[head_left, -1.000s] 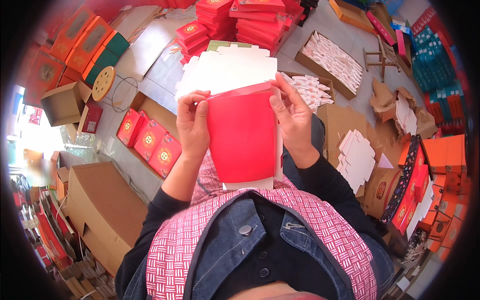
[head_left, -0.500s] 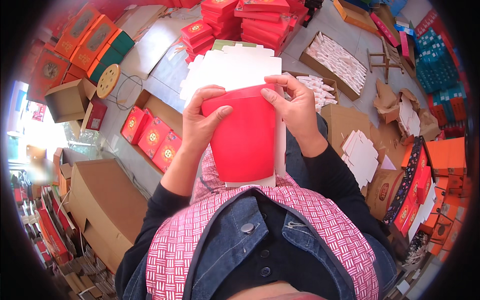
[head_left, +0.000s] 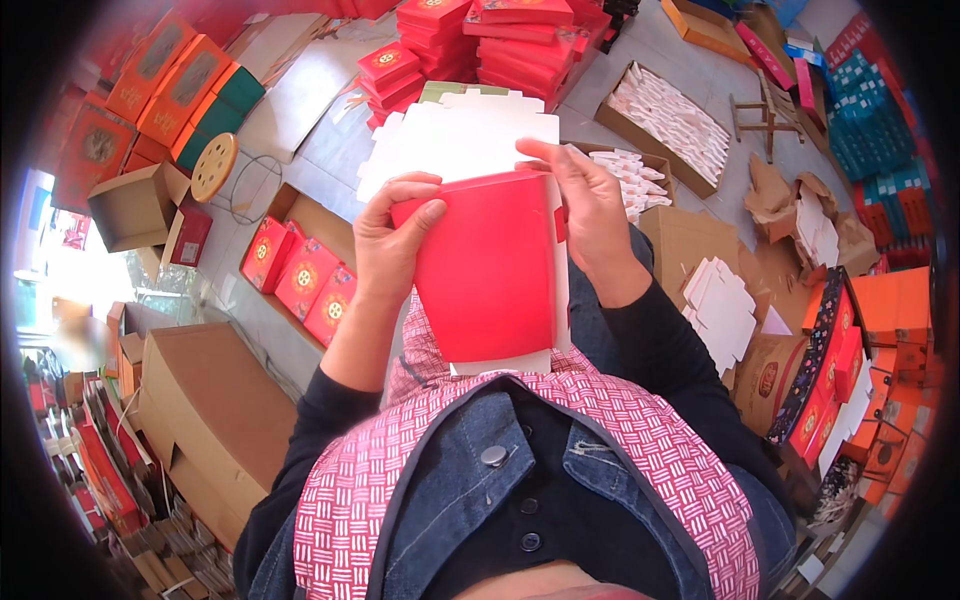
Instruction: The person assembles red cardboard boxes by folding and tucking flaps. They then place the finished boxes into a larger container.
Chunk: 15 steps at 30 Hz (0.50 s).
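A red cardboard box [head_left: 488, 270], part-folded with white inner flaps, stands upright over my lap. My left hand [head_left: 388, 235] grips its upper left corner, the thumb on the red face and the fingers behind the top edge. At the upper right corner, my right hand [head_left: 598, 225] holds the side edge, its index finger stretched over the top. Along that right side a narrow white flap [head_left: 562, 290] shows. Just beyond the box lies a stack of flat white die-cut sheets [head_left: 460, 140]. Some of my right fingertips are hidden behind the box.
Red boxes [head_left: 430, 50] are piled at the back. Cartons of small white folded pieces [head_left: 668, 120] stand at the far right. To the left are a tray of red patterned boxes [head_left: 300, 275], a round stool [head_left: 214, 166] and a big brown carton [head_left: 215, 400]. Loose white sheets [head_left: 718, 310] lie right.
My right thumb has come off the red face and that hand now holds the side edge. The top of the box has tilted a little to the left with my left hand.
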Each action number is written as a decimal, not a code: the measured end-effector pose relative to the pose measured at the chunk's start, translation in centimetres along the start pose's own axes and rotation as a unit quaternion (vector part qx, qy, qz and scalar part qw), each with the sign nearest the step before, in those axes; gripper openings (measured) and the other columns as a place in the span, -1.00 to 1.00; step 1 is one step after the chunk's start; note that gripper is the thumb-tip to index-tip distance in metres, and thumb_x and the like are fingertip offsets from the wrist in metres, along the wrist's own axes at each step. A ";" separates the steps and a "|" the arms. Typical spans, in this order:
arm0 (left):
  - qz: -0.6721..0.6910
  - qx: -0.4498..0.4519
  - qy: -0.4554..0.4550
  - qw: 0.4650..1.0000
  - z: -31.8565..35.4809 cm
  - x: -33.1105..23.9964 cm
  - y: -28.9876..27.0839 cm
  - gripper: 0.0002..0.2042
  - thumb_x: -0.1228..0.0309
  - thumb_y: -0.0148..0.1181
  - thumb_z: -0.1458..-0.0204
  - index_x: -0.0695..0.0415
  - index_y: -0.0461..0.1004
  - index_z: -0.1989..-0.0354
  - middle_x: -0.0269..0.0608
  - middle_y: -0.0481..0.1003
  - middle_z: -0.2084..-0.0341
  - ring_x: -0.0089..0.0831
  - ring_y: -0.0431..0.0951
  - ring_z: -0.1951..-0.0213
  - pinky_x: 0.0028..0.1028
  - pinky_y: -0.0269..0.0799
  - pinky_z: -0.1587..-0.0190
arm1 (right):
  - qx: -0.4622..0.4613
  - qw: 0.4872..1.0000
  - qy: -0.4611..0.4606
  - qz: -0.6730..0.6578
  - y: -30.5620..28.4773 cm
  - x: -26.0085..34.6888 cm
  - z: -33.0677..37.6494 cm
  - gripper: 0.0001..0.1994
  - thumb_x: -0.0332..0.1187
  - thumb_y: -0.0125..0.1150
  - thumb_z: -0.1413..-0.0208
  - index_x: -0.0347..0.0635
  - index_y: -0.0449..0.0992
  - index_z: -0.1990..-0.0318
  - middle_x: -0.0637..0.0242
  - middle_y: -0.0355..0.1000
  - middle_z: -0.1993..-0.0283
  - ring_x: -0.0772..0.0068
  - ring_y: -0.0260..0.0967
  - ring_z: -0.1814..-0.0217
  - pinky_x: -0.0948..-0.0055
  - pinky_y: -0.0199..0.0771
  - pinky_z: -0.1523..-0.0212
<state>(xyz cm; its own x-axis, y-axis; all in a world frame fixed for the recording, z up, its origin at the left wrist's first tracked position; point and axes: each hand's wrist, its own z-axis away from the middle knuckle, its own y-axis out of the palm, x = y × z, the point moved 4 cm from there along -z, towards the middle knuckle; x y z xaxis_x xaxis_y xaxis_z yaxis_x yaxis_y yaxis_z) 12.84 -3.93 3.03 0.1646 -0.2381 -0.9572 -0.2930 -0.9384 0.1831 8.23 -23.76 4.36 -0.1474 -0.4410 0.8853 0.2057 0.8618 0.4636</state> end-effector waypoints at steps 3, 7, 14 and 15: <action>0.041 -0.008 -0.006 0.999 -0.2 0.2 -0.2 -0.89 0.60 0.28 0.05 0.23 0.52 0.33 -0.19 0.50 0.19 -0.50 0.46 0.13 -0.52 0.41 0.07 | -0.015 0.998 -0.013 -0.056 -0.6 -0.2 0.8 -0.71 -0.31 -0.04 -0.28 -0.38 0.50 0.08 0.20 0.50 0.11 0.55 0.43 0.08 0.58 0.47 0.07; 0.047 -0.017 -0.004 0.999 -0.1 0.4 -0.4 -0.90 0.60 0.27 0.05 0.22 0.52 0.34 -0.20 0.50 0.18 -0.50 0.46 0.13 -0.52 0.41 0.07 | -0.013 0.996 -0.065 0.058 -0.6 -0.9 1.3 -0.73 -0.36 0.03 -0.25 -0.38 0.50 0.06 0.21 0.49 0.07 0.58 0.41 0.08 0.61 0.44 0.06; 0.050 -0.006 -0.003 0.999 0.0 0.6 -0.9 -0.90 0.61 0.26 0.04 0.21 0.51 0.34 -0.19 0.49 0.18 -0.50 0.45 0.12 -0.52 0.39 0.07 | -0.009 0.995 -0.063 0.075 -0.7 -0.9 0.8 -0.77 -0.43 0.07 -0.21 -0.38 0.52 0.08 0.18 0.48 0.04 0.56 0.43 0.11 0.64 0.48 0.09; 0.046 0.003 0.001 0.999 0.0 0.5 -1.0 -0.90 0.61 0.26 0.04 0.21 0.51 0.34 -0.19 0.49 0.18 -0.50 0.45 0.12 -0.52 0.39 0.07 | -0.006 0.996 -0.053 0.075 -0.9 -0.8 0.8 -0.78 -0.43 0.07 -0.21 -0.38 0.52 0.08 0.18 0.48 0.04 0.56 0.43 0.11 0.64 0.47 0.09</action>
<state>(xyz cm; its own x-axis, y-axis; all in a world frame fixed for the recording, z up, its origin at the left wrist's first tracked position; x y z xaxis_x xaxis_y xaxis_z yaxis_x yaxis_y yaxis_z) 13.22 -3.11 2.40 0.1394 -0.3230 -0.9361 -0.3118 -0.9115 0.2681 7.42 -23.94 3.22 -0.2151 -0.2777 0.9363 0.2442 0.9130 0.3269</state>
